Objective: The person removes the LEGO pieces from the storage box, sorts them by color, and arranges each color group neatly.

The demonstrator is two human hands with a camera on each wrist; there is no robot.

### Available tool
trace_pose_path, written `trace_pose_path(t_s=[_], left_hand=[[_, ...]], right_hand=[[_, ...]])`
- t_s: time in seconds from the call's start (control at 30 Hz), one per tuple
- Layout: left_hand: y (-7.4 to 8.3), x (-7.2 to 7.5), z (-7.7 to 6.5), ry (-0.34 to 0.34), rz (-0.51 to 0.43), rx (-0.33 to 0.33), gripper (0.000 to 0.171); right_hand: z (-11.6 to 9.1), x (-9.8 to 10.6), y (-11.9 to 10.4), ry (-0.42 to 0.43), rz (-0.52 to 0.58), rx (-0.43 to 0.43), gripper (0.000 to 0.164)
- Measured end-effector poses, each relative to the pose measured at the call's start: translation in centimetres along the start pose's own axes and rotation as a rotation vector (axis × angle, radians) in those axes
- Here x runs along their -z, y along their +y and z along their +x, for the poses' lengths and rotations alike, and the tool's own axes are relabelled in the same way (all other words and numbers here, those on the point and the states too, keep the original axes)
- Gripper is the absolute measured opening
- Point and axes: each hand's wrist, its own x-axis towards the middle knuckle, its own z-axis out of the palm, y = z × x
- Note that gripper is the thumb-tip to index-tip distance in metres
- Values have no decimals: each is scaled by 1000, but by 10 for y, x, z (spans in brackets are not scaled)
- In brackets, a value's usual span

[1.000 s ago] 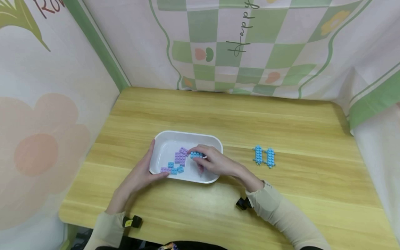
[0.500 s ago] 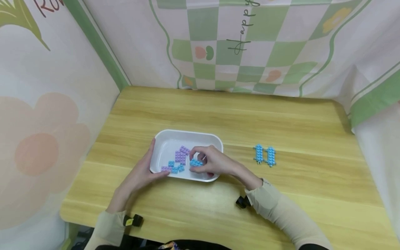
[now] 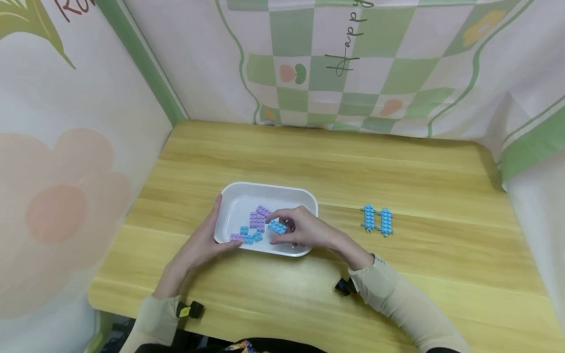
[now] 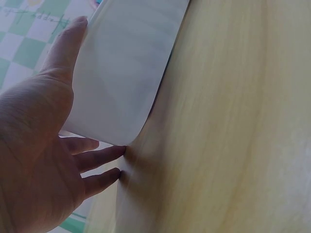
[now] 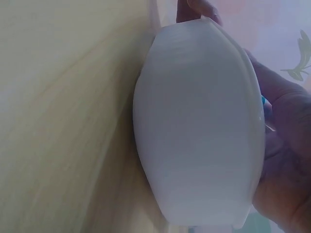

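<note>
Right hand (image 3: 304, 230): reaches into the tray, fingers pinching a blue brick (image 3: 277, 226) just above the tray floor
Left hand (image 3: 198, 245): fingers straight, thumb along the tray's left wall, steadying it
White tray (image 3: 269, 192): on the wooden table (image 3: 309, 162), holding purple bricks (image 3: 257, 219) and small blue ones
Blue assembly (image 3: 376, 220): well apart, right of the tray

- Left hand (image 3: 200, 245) laid against the left end of the white tray (image 3: 247, 195), thumb up along the wall, fingers at the near corner.
- Right hand (image 3: 304, 229) reaching over the tray's right side, pinching a blue brick (image 3: 277, 226) between thumb and fingers.
- Purple bricks (image 3: 258, 218) and small blue bricks (image 3: 250, 235) loose inside the tray.
- Blue brick assembly (image 3: 376, 220) lying on the wooden table (image 3: 397, 162), well apart to the right.
</note>
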Motion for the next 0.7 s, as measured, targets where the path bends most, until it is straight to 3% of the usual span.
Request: trace_pose_path(t_s=[0.13,0.4,0.7], left_hand=[[1,0,0,0,2,-3,137],[3,0,0,6,-1,-8,138],[3,0,0,-1,-11,5,140]], right_hand=[[-2,0,-1,35,-20,22,47],[-8,3,-3,223,-223,83,45],[-27,12,-1,361,-280,151,45]])
